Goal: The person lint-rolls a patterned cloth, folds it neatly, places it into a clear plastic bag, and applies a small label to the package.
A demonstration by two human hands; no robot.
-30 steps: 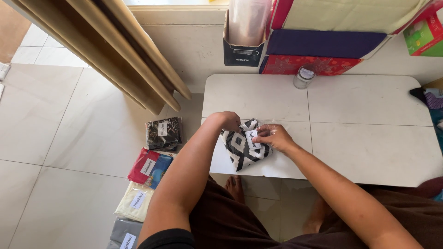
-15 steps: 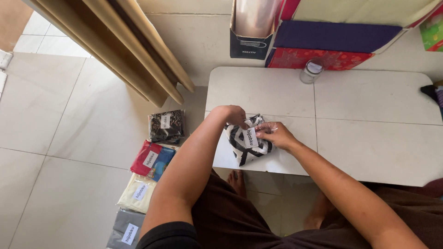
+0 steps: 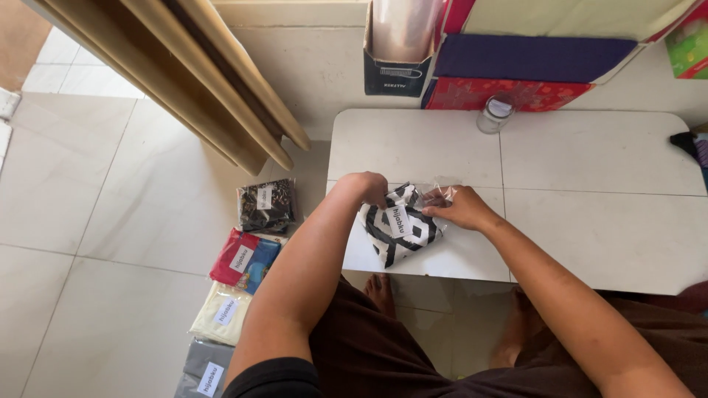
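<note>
Packet: black-and-white patterned cloth in a clear plastic bag, lying at the near left edge of the low white table.
Left hand: closed on the bag's upper left corner.
Right hand: pinching the bag's open top edge.
Jar: small glass jar at the table's far edge, contents unclear.
Floor: four bagged cloths in a row, dark patterned, red-blue, cream, grey.
Black box: holds a clear roll.
</note>
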